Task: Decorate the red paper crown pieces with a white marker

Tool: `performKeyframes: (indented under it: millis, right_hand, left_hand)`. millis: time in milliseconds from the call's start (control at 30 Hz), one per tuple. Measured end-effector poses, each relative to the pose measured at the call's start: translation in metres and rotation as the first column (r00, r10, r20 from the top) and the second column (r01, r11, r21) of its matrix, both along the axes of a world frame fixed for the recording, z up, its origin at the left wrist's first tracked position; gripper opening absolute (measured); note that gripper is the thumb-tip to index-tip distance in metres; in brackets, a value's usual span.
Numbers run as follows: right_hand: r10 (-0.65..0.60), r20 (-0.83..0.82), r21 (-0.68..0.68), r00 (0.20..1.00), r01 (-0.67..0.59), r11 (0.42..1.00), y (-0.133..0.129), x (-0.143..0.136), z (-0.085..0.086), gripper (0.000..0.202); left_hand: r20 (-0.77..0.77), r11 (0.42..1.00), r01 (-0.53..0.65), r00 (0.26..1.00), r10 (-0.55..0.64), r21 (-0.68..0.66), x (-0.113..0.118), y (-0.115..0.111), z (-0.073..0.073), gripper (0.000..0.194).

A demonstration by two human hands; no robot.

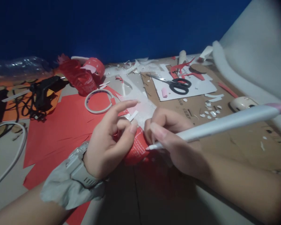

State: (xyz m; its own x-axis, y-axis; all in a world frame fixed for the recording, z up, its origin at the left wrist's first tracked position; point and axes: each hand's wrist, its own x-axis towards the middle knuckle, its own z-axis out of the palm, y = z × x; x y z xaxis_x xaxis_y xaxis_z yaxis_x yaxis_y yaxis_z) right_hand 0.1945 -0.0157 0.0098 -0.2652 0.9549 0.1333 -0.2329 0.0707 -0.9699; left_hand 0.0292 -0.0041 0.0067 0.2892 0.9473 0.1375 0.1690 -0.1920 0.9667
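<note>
My left hand, with a grey watch on its wrist, grips a red piece with white markings between thumb and bent fingers. Its index finger is stretched out above. In my right hand is a white pen with a pink end, held slantwise. The pen's tip touches or nearly touches the right edge of the red piece. A small white strip shows just above my left thumb. My fingers hide part of the red piece, so its full shape cannot be made out.
Red paper sheets lie left, with a tape roll on them. Behind are a black glue gun and red wrapped pieces. Black-handled scissors rest on white paper over cardboard. A blue wall stands behind.
</note>
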Motion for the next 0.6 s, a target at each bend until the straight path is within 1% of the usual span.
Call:
performKeyframes:
  millis: [167, 233, 300, 467, 600]
  right_hand:
    - [-0.078, 0.063, -0.077, 0.995, 0.083, 0.994, -0.003, -0.003, 0.005, 0.029]
    - [-0.069, 0.076, -0.098, 0.995, 0.077, 0.992, -0.003, -0.002, 0.007, 0.029]
    - [-0.049, 0.085, -0.115, 0.995, 0.059, 0.992, -0.001, -0.001, 0.006, 0.029]
    - [-0.041, 0.076, -0.133, 0.996, 0.051, 0.99, 0.005, -0.001, -0.002, 0.031]
    - [-0.029, 0.026, -0.145, 0.999, 0.032, 0.989, 0.01, -0.003, -0.007, 0.032]
  left_hand:
    - [-0.013, 0.999, 0.039, 0.999, -0.039, -0.008, 0.0, 0.0, 0.0, 0.034]
    - [-0.022, 0.998, 0.058, 0.998, -0.058, -0.025, 0.0, 0.0, 0.001, 0.033]
    - [-0.023, 0.999, 0.048, 0.999, -0.048, -0.026, -0.001, -0.001, 0.001, 0.032]
    - [-0.057, 0.998, 0.053, 0.997, -0.055, -0.038, -0.001, -0.002, 0.001, 0.033]
    - [-0.033, 0.999, 0.029, 0.999, -0.03, -0.035, 0.0, -0.002, 0.0, 0.032]
